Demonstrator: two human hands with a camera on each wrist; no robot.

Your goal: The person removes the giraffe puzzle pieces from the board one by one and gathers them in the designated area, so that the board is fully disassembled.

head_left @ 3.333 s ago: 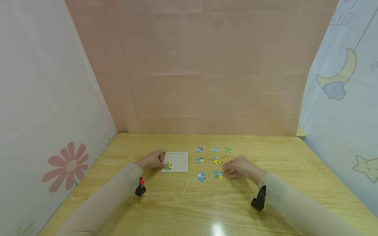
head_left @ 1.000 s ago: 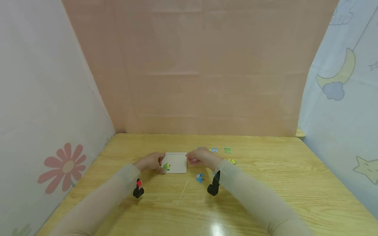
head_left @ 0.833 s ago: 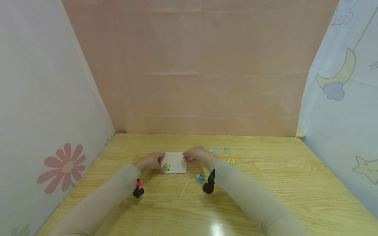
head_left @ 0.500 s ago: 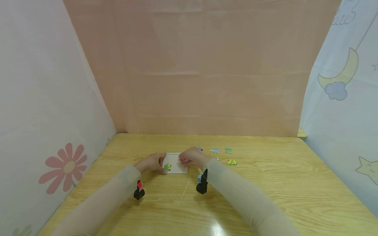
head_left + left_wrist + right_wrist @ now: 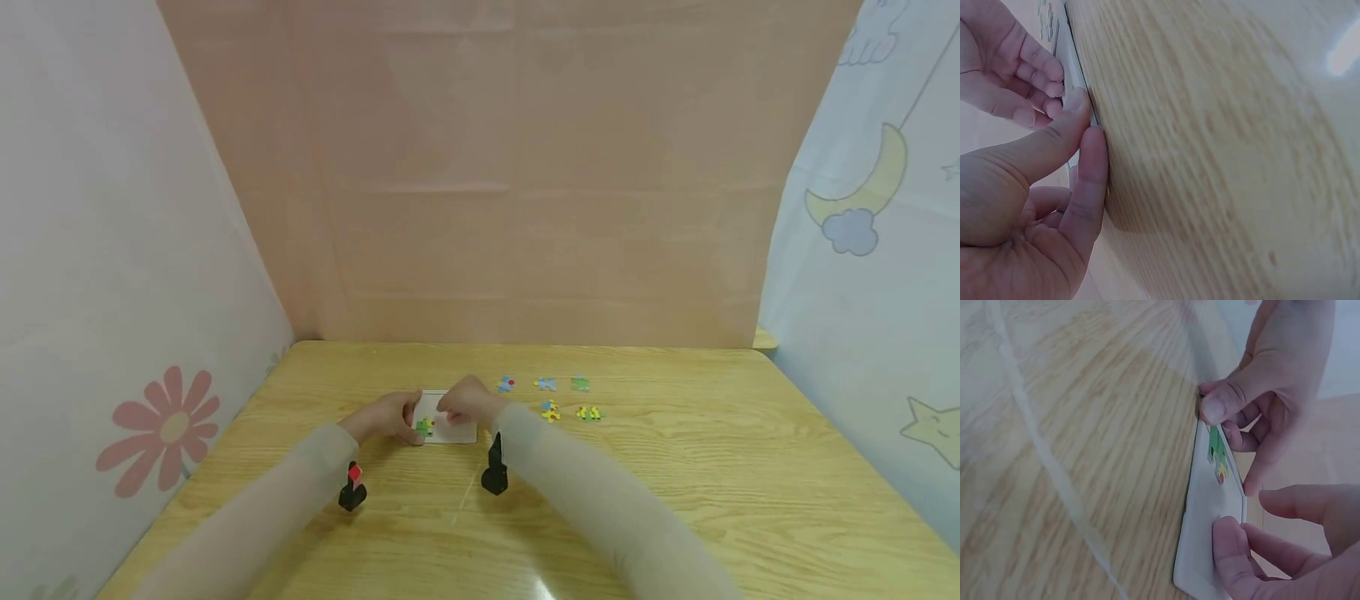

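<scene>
A shallow white puzzle board [image 5: 459, 433] lies on the table, with a green and yellow puzzle piece [image 5: 425, 427] at its lower left corner. My left hand [image 5: 386, 415] pinches the left edge of the board between thumb and finger, as the right wrist view also shows. Over the middle of the board hovers my right hand [image 5: 471, 400], fingertips pointing down at its surface. In the right wrist view, the right hand's thumb and finger [image 5: 1232, 540] stand apart, one fingertip close to the board; no piece shows between them.
Right of the board lie several loose puzzle pieces: a blue one with a red dot [image 5: 506, 384], a light blue one [image 5: 546, 384], a green one [image 5: 581, 383], a yellow and blue one [image 5: 551, 411] and a yellow and green one [image 5: 590, 412]. The right sleeve [image 5: 585, 492] covers table nearer me.
My right hand has moved left from the loose pieces to above the board. The yellow and green piece it was beside now lies uncovered. The left hand has kept its hold on the board.
</scene>
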